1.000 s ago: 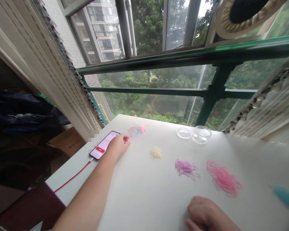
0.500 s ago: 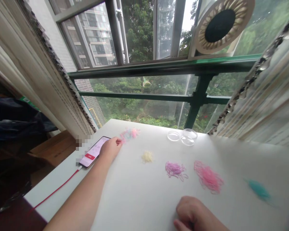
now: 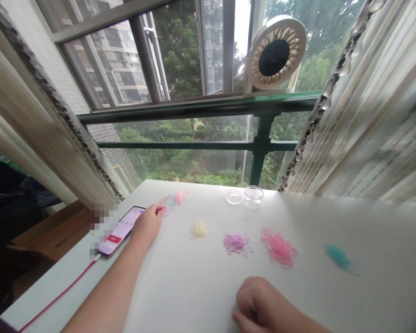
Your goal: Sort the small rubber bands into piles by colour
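My left hand reaches across the phone's right edge, its fingers pinched at the near edge of a mixed pile of pink and blue bands. What lies between the fingertips is too small to make out. My right hand rests curled near the table's front, and its inner fingers are hidden. Beyond it lie a pale yellow pile, a purple pile and a larger pink pile of bands. A teal bunch is farther right.
Round clear dishes stand at the back of the white table. A lit phone with a red cable lies at the left. Behind are a green railing, curtains and a round fan.
The whole view has shifted, so the piles and dishes appear farther left. My left hand remains at the mixed pile, and my right hand stays curled.
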A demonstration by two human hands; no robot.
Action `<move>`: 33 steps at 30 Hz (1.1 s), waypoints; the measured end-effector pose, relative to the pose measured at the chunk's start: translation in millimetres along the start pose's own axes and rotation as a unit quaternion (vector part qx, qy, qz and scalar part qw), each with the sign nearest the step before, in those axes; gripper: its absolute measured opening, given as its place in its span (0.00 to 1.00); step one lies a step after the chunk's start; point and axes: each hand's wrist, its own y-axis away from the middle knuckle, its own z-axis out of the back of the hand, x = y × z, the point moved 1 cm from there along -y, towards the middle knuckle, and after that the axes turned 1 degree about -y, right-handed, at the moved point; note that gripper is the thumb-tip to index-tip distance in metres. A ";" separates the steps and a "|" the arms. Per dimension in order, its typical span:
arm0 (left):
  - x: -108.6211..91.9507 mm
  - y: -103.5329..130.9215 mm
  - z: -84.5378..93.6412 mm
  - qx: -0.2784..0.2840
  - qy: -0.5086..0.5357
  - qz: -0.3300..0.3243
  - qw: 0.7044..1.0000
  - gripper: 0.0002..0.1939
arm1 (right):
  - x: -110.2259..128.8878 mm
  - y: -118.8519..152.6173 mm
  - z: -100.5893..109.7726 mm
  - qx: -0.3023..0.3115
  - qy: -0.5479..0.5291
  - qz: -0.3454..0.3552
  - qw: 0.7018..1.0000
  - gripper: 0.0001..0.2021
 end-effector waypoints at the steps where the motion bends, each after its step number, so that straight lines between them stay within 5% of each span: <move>1: -1.3 0.6 1.0 -0.011 0.017 -0.006 1.000 0.12 | -0.4 -0.2 -0.1 -0.001 -0.003 0.002 1.000 0.15; 11: -13.2 9.4 4.8 -0.084 0.189 -0.087 0.975 0.11 | 8.1 -0.7 1.5 0.002 0.017 0.032 0.999 0.16; 16: -43.2 28.7 12.5 -0.102 0.275 -0.138 0.946 0.11 | 8.0 1.2 1.7 -0.021 0.008 0.016 1.000 0.15; 21: -95.9 63.1 20.4 -0.042 0.372 -0.256 0.891 0.06 | 6.5 1.6 5.6 -0.080 -0.016 -0.017 0.997 0.17; 25: -128.6 93.4 19.3 0.059 0.459 -0.279 0.841 0.05 | 1.6 0.5 8.8 -0.160 -0.091 -0.053 0.981 0.16; 33: -137.4 116.3 12.5 0.101 0.540 -0.247 0.798 0.06 | 1.1 -2.3 12.0 -0.261 -0.257 -0.040 0.930 0.08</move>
